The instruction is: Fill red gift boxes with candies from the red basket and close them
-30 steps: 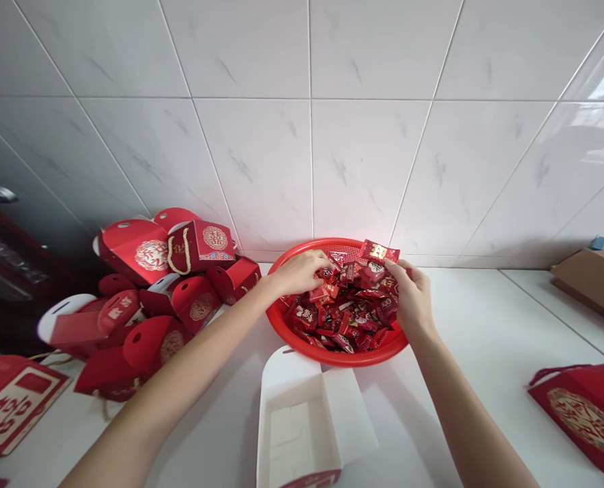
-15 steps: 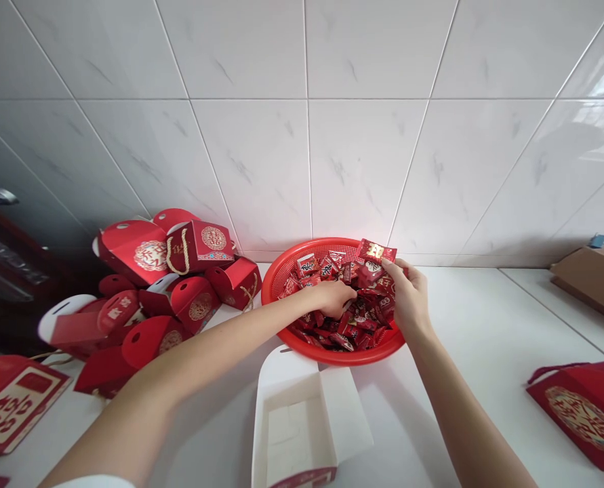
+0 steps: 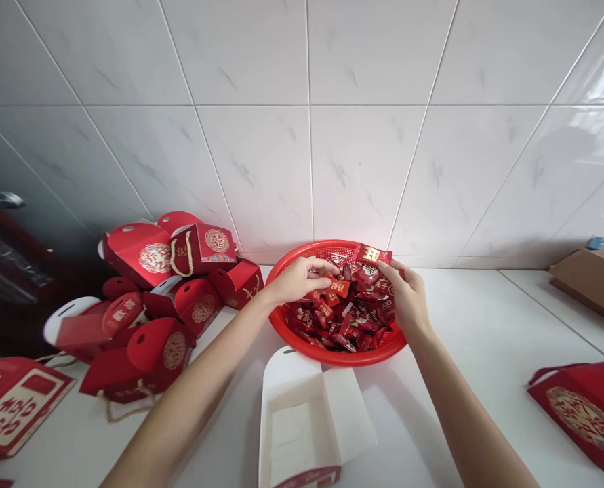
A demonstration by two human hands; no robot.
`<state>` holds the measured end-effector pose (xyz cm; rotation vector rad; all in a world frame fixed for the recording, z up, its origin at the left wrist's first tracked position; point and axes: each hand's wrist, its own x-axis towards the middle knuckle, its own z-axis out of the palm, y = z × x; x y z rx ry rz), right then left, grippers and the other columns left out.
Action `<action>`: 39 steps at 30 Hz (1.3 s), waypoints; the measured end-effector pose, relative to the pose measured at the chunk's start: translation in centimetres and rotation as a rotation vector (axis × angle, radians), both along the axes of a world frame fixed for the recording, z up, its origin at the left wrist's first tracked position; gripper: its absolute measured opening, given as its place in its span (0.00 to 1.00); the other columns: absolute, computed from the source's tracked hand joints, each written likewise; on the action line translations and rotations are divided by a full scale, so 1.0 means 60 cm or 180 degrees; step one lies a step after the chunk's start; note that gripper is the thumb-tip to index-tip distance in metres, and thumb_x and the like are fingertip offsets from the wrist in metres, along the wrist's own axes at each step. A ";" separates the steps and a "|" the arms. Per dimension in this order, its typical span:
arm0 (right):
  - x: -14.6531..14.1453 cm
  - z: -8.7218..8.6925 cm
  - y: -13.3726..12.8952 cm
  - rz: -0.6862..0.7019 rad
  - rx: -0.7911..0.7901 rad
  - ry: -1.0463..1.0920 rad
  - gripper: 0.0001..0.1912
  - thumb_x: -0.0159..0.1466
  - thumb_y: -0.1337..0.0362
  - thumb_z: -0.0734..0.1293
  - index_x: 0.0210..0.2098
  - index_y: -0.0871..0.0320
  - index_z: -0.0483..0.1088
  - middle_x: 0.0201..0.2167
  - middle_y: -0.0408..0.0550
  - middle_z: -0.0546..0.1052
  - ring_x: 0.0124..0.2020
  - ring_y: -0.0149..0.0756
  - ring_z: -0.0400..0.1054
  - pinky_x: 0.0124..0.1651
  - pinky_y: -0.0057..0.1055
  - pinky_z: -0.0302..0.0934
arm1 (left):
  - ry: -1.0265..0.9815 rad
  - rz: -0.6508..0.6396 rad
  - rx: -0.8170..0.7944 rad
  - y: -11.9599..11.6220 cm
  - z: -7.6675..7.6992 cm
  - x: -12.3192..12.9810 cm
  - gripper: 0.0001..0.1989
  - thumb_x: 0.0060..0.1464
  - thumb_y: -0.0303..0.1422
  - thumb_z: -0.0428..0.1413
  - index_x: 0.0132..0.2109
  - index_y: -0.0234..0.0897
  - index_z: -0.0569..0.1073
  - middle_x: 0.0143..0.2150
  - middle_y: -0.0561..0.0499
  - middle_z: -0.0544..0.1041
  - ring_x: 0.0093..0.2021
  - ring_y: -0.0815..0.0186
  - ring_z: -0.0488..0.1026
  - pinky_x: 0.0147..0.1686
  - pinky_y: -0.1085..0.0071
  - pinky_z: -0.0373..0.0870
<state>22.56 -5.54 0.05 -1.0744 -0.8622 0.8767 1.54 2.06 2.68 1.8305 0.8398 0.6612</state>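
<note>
A round red plastic basket [image 3: 339,357] full of red-wrapped candies [image 3: 357,318] stands against the tiled wall. Over its left side is my left hand [image 3: 302,279], fingers apart and curved above the candies, touching or just over an orange-red packet [image 3: 338,286]. At the basket's right rim, my right hand [image 3: 408,295] pinches a red packet with gold print [image 3: 373,255] between thumb and fingers. In front of the basket lies an open box [image 3: 302,434], white inside, its flaps spread and nothing in it.
Several red gift boxes with rope handles [image 3: 152,254] are piled on the left. A larger red box [image 3: 14,407] lies at the left edge. On the right are a red box [image 3: 586,410] and a brown carton [image 3: 591,281].
My left hand has risen out of the candies, moved left and opened its fingers. My right hand still holds its packet at the rim.
</note>
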 end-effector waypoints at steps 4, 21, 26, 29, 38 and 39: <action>-0.003 0.004 -0.003 0.0097 -0.0030 -0.0092 0.17 0.55 0.47 0.76 0.29 0.54 0.76 0.25 0.43 0.80 0.27 0.40 0.74 0.32 0.32 0.68 | -0.0602 0.0323 -0.0137 -0.019 -0.004 0.001 0.19 0.48 0.35 0.66 0.49 0.36 0.80 0.50 0.44 0.81 0.44 0.60 0.79 0.38 0.65 0.78; -0.008 0.014 -0.014 0.0604 -0.0279 -0.0771 0.20 0.59 0.44 0.73 0.30 0.55 0.75 0.26 0.44 0.79 0.28 0.39 0.73 0.30 0.32 0.67 | -0.1173 0.0516 -0.0390 -0.030 -0.007 -0.004 0.17 0.44 0.33 0.67 0.43 0.36 0.81 0.42 0.50 0.81 0.41 0.64 0.77 0.47 0.64 0.76; -0.007 0.018 -0.019 0.0737 -0.0302 -0.1048 0.22 0.59 0.41 0.73 0.30 0.55 0.73 0.24 0.43 0.75 0.25 0.36 0.68 0.27 0.31 0.63 | -0.1323 0.0769 -0.1099 -0.030 -0.001 -0.011 0.08 0.47 0.29 0.61 0.38 0.35 0.78 0.36 0.51 0.77 0.31 0.68 0.76 0.34 0.68 0.79; -0.010 0.024 -0.025 0.1015 -0.0321 -0.1286 0.24 0.59 0.41 0.72 0.28 0.55 0.70 0.22 0.40 0.70 0.22 0.31 0.61 0.24 0.29 0.57 | -0.1315 0.0933 -0.1359 -0.034 0.002 -0.011 0.06 0.46 0.28 0.59 0.35 0.36 0.74 0.31 0.53 0.75 0.26 0.69 0.75 0.25 0.73 0.75; -0.026 0.043 -0.040 0.1300 -0.0276 -0.1602 0.23 0.62 0.41 0.70 0.31 0.56 0.73 0.24 0.42 0.72 0.25 0.33 0.64 0.28 0.31 0.61 | -0.0561 0.0273 -0.0823 -0.065 0.019 -0.006 0.17 0.50 0.45 0.66 0.37 0.36 0.76 0.26 0.55 0.72 0.21 0.74 0.67 0.17 0.79 0.57; -0.026 0.042 -0.041 0.1314 -0.0351 -0.1448 0.23 0.61 0.40 0.71 0.34 0.55 0.74 0.25 0.43 0.74 0.26 0.35 0.67 0.29 0.32 0.63 | -0.0552 0.0294 -0.0758 -0.069 0.020 -0.006 0.17 0.51 0.46 0.66 0.38 0.36 0.76 0.26 0.55 0.72 0.21 0.74 0.67 0.18 0.78 0.58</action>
